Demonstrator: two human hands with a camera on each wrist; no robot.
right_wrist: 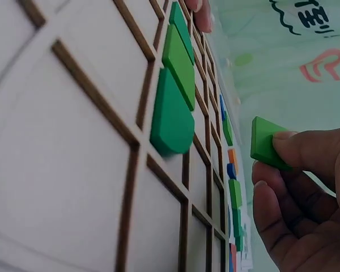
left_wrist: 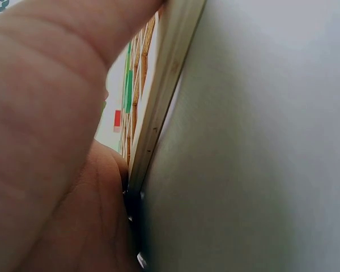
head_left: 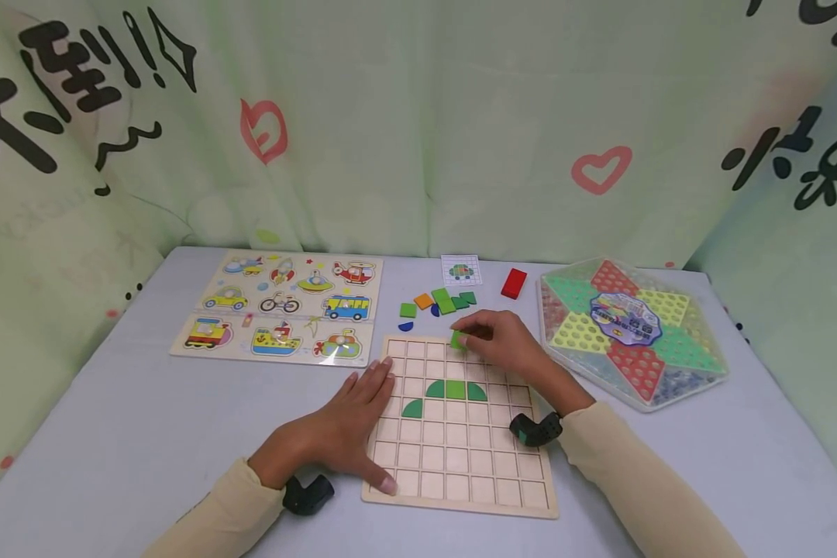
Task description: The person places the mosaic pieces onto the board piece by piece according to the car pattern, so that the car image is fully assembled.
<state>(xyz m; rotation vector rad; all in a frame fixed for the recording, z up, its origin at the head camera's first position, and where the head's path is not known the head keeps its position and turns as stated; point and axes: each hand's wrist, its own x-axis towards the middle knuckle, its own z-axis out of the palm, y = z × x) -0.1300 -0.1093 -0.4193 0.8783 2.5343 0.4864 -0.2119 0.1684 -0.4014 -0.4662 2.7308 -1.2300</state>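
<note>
Your right hand [head_left: 505, 345] pinches a light green square [right_wrist: 265, 143] between thumb and fingers, above the far edge of the wooden grid board [head_left: 460, 508]. That board lies on the table [head_left: 118, 434], about midway between its left and right edges. Your left hand [head_left: 345, 422] is spread, fingers straight on the board's left edge, thumb at its near left corner. In the grid, a seated green square [head_left: 455, 390] sits between two dark green quarter-circles [head_left: 477, 391]; another quarter-circle [head_left: 412, 408] lies one row nearer you, to the left.

Past the board, toward the table's far edge, you have loose pieces, among them an orange one [head_left: 424, 300], then a pattern card [head_left: 462, 270] and a red block [head_left: 513, 284]. A vehicle puzzle [head_left: 242, 347] lies toward the table's far left corner, a star-patterned game box [head_left: 628, 319] toward its far right.
</note>
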